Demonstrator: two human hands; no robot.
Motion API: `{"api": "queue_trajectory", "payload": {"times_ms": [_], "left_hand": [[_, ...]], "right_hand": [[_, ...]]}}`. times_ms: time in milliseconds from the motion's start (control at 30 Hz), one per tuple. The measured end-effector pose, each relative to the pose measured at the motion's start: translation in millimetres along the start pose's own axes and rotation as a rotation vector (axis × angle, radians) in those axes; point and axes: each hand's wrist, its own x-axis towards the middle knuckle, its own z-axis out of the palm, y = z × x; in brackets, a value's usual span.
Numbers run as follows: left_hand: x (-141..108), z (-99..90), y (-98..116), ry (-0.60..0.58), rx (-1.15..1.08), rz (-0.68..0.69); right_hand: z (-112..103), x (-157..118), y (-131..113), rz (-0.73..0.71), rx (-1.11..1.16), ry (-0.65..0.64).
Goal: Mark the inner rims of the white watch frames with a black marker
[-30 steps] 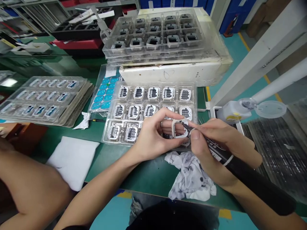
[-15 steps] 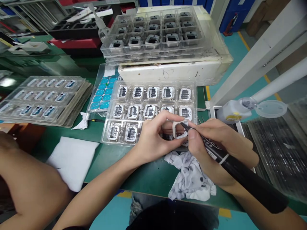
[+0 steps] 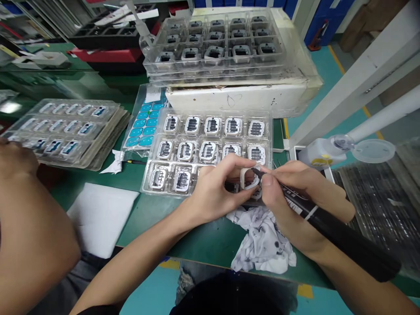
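My left hand pinches a small white square frame part between thumb and fingers, held just above the near right corner of a clear blister tray filled with several similar parts. My right hand grips a thick black marker pen, and its tip touches the right edge of the white part. Both hands hover over the green bench, close together.
An ink-stained white rag lies under my hands. Stacked clear trays sit on a white foam box behind. More trays lie left, beside a blue sticker sheet and white paper. Another person's arm is at left.
The white part has turned in my left hand and shows more edge-on. The pen tip stays on it. The other person's arm at left has shifted upward and nearer.
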Motion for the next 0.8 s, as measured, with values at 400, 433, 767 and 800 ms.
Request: {"api": "queue_trajectory", "payload": {"times_ms": [400,433,767,800], "left_hand": [[4,-1.5,-2,-0.008,-0.272,-0.223],[4,-1.8,-1,0.0,-0.25,-0.225],[2,-0.8,2,0.046,-0.155,-0.106],[1,-0.7,2,0.047,-0.133,-0.097]], "right_hand": [[-4,-13,-6,0.136,-0.064,0.061],[-4,-12,-6,0.144,-0.055,0.053],[-1,-5,-5,0.105,-0.068,0.061],[-3,-5,-5,0.089,-0.066,0.04]]}}
